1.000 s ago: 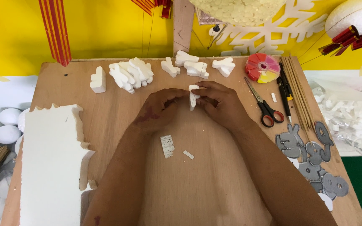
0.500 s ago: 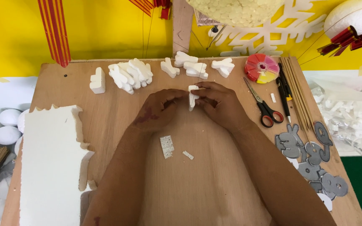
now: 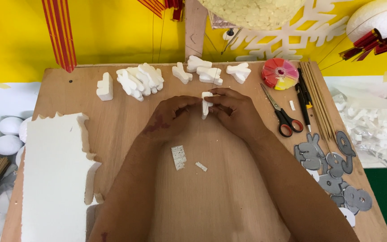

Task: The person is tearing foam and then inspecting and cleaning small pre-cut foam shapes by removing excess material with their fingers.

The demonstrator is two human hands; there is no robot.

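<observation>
craft workshop, decoration making. wooden surface carrying cut white foam shapes, a rough foam slab, scissors, thin wooden sticks, grey cut-out letters and a round bead box. yellow wall behind with a white snowflake, red striped strips and foam balls. more foam eggs at the left.
</observation>
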